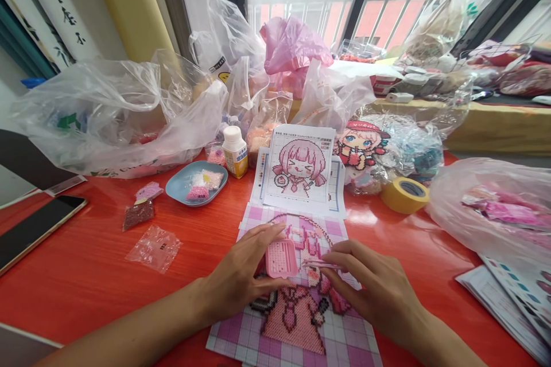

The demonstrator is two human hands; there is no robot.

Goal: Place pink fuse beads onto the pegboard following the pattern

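Note:
My left hand (239,269) grips a small pink bead tray (282,258) with a ridged bottom; a few tiny beads seem to lie in it. Pinched in my right hand (372,284) is a pair of slim, light pink tweezers (321,264), their tips close to the tray's right side. Under both hands lies a pink-and-white checked pegboard (232,332) bearing a fuse-bead figure (295,321) with pink hair and a pink dress. My hands hide part of the figure's middle. Behind the board rests a printed chart (297,169) of a similar figure.
On the left are a phone (41,229), small bead bags (138,215), a blue plate (174,186) with bead packets and a white-and-yellow bottle (235,152). Yellow tape (404,195), a finished bead figure (360,143) and plastic bags (495,206) stand right and behind.

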